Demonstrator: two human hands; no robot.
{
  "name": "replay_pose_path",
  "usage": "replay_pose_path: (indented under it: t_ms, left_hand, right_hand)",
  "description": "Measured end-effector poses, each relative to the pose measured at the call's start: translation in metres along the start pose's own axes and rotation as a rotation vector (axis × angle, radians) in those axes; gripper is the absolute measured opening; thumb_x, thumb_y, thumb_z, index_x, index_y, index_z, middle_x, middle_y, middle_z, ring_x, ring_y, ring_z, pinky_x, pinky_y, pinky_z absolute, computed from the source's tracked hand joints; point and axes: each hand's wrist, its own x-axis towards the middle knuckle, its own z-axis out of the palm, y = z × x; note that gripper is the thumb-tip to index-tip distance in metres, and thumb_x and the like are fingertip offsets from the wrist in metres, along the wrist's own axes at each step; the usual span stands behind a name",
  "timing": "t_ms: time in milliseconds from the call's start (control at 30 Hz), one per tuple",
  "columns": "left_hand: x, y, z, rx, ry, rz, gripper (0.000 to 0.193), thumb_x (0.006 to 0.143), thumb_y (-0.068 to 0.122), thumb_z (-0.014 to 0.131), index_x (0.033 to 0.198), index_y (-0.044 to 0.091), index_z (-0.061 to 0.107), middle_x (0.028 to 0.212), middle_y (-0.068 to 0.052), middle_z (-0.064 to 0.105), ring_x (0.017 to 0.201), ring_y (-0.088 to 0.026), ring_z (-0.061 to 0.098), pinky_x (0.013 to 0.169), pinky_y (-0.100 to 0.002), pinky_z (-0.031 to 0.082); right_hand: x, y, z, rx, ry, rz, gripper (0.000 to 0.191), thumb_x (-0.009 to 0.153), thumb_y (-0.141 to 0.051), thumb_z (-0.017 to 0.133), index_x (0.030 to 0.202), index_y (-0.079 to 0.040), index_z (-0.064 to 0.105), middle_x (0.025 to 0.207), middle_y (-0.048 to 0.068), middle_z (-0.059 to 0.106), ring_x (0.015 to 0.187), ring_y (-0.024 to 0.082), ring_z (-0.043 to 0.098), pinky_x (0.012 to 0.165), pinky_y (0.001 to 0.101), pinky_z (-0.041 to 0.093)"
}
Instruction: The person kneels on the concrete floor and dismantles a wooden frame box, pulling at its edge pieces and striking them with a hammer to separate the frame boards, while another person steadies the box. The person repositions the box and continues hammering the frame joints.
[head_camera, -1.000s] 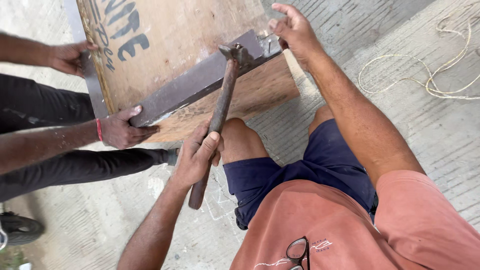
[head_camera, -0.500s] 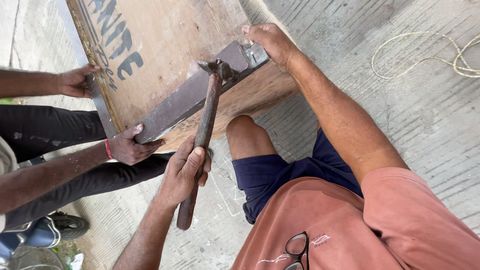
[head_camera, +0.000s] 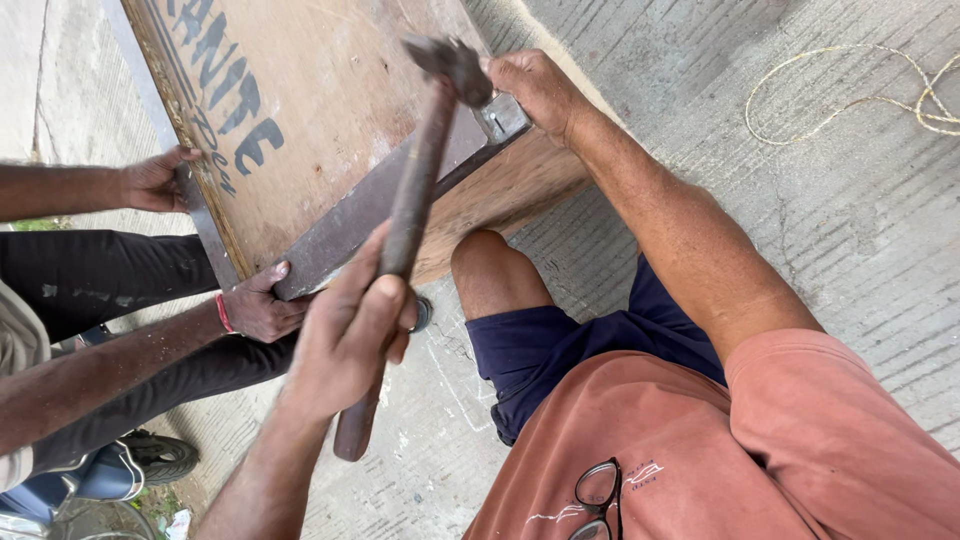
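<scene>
My left hand (head_camera: 345, 335) is shut around the wooden handle of a hammer (head_camera: 415, 200). Its dark head is up at the top, close to my right hand (head_camera: 535, 90). My right hand presses on the end of a dark metal strip (head_camera: 350, 215) at the corner of a wooden crate (head_camera: 320, 110) with painted lettering. The strip runs diagonally along the crate's edge. My bare knee (head_camera: 490, 270) is just below the crate.
Another person's hand with a red wristband (head_camera: 260, 305) holds the strip's lower end. Their other hand (head_camera: 155, 180) grips the crate's left edge. Yellow cord (head_camera: 860, 100) lies coiled on the ribbed concrete floor at the upper right. Glasses (head_camera: 600, 495) hang on my shirt.
The hammer has swung up, and its head now sits higher, next to my right hand. My right hand stays on the strip's end. The other person's hands keep their hold.
</scene>
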Motion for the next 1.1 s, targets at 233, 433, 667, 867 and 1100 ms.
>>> replay_pose_path:
  t_ms: [233, 433, 667, 867, 1100]
  left_hand:
    - [-0.039, -0.044, -0.007, 0.060, 0.145, 0.220, 0.032, 0.108, 0.026, 0.042, 0.122, 0.000, 0.053, 0.070, 0.001, 0.058, 0.055, -0.006, 0.052, 0.049, -0.020, 0.044]
    - [-0.007, -0.055, 0.001, -0.056, 0.014, -0.074, 0.059, 0.102, 0.028, 0.047, 0.155, 0.002, 0.040, 0.072, 0.001, 0.054, 0.052, -0.007, 0.051, 0.047, -0.023, 0.045]
    - [-0.026, -0.002, -0.004, -0.098, 0.197, 0.413, 0.046, 0.105, 0.028, 0.046, 0.145, 0.006, 0.046, 0.070, 0.002, 0.054, 0.052, -0.008, 0.049, 0.047, -0.024, 0.042]
    - [0.002, -0.025, 0.000, -0.174, 0.025, -0.225, 0.043, 0.104, 0.024, 0.045, 0.145, 0.013, 0.050, 0.067, 0.002, 0.053, 0.050, -0.012, 0.047, 0.046, -0.026, 0.041]
    - [0.015, -0.008, -0.024, 0.114, -0.004, -0.676, 0.044, 0.092, 0.001, 0.054, 0.134, -0.014, 0.058, 0.071, -0.006, 0.063, 0.055, -0.013, 0.061, 0.049, -0.027, 0.050]
  right_hand:
    - [-0.005, -0.006, 0.005, -0.044, 0.023, 0.066, 0.045, 0.102, -0.050, 0.061, 0.078, -0.013, 0.061, 0.072, -0.005, 0.051, 0.068, 0.008, 0.041, 0.064, 0.0296, 0.036]
    - [-0.006, -0.003, 0.000, -0.064, 0.004, -0.027, 0.038, 0.102, -0.051, 0.058, 0.090, -0.018, 0.073, 0.074, -0.006, 0.063, 0.073, 0.005, 0.056, 0.084, 0.0248, 0.050]
    - [0.001, 0.007, 0.002, -0.055, 0.048, -0.010, 0.037, 0.102, -0.045, 0.062, 0.097, -0.010, 0.074, 0.089, -0.004, 0.068, 0.088, 0.006, 0.060, 0.091, 0.0330, 0.050]
    - [-0.001, 0.008, 0.001, -0.043, 0.023, 0.079, 0.043, 0.105, -0.044, 0.060, 0.091, -0.006, 0.072, 0.082, 0.005, 0.065, 0.084, 0.015, 0.059, 0.098, 0.0394, 0.046]
    - [0.005, 0.014, -0.001, -0.081, 0.057, 0.037, 0.037, 0.102, -0.041, 0.061, 0.088, -0.008, 0.071, 0.087, 0.002, 0.069, 0.095, 0.012, 0.063, 0.112, 0.0443, 0.040]
